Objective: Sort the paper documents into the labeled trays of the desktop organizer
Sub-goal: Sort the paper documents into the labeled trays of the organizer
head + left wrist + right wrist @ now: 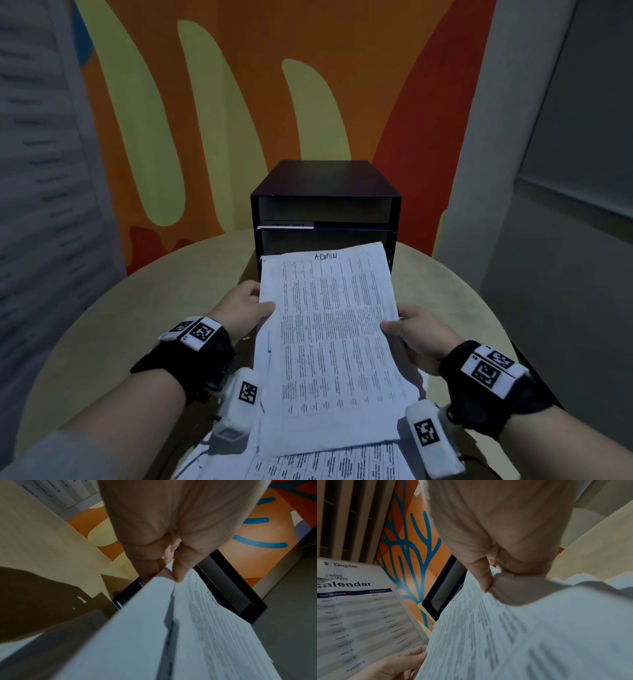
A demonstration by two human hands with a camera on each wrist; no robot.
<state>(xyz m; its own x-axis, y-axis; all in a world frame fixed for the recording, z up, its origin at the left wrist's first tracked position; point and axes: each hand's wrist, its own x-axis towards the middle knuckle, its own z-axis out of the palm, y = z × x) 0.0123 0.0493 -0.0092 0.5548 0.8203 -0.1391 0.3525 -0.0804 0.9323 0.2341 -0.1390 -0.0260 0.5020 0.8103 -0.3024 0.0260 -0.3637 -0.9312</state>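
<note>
A printed document with "ADMIN" handwritten at its top is held lengthwise in front of the black desktop organizer. Its far edge lies at the mouth of a lower tray. My left hand pinches the sheet's left edge, thumb on top. My right hand pinches the right edge. The document runs toward the organizer's dark frame. A white label strip sits on the shelf above.
More printed sheets lie in a pile at the near edge of the round beige table. A calendar poster hangs to the left. An orange patterned wall stands close behind the organizer.
</note>
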